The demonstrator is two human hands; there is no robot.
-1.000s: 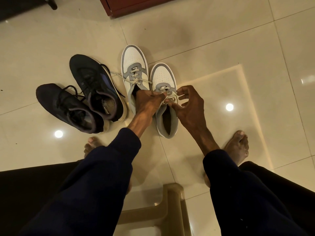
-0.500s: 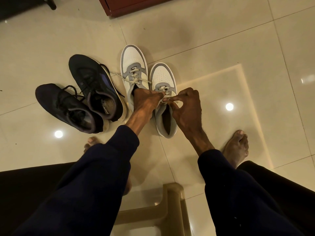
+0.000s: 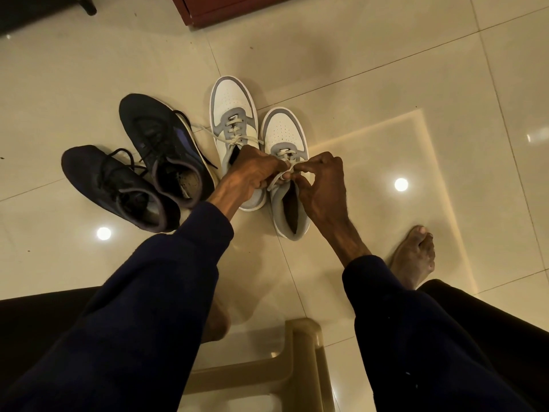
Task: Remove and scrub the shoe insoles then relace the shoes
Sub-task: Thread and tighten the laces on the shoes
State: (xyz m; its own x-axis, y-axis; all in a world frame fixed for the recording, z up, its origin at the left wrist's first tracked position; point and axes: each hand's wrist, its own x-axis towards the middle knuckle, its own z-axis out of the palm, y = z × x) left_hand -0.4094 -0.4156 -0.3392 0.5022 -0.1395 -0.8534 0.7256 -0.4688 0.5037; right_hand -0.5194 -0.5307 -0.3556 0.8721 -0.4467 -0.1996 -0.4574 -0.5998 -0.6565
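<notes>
Two white-and-grey sneakers stand side by side on the tiled floor: the left one [image 3: 233, 105] with its lace tied in a bow, the right one [image 3: 283, 129] under my hands. My left hand [image 3: 252, 173] and my right hand [image 3: 322, 179] meet over the right sneaker's tongue, each pinching a strand of its pale lace [image 3: 279, 176]. The lace crosses between my fingertips. A loose end hangs down below my left hand's fingers. The right sneaker's dark opening shows beneath my right hand.
A pair of dark navy sneakers [image 3: 154, 162] with black laces lies to the left. My bare right foot [image 3: 414, 257] rests on the floor at right. A beige plastic stool [image 3: 267, 373] stands below me. A red-brown cabinet base [image 3: 225, 7] is at the top.
My right hand's fingers have curled in from spread to closed and moved against my left hand, drawing the lace together over the right sneaker. The shoes have not moved.
</notes>
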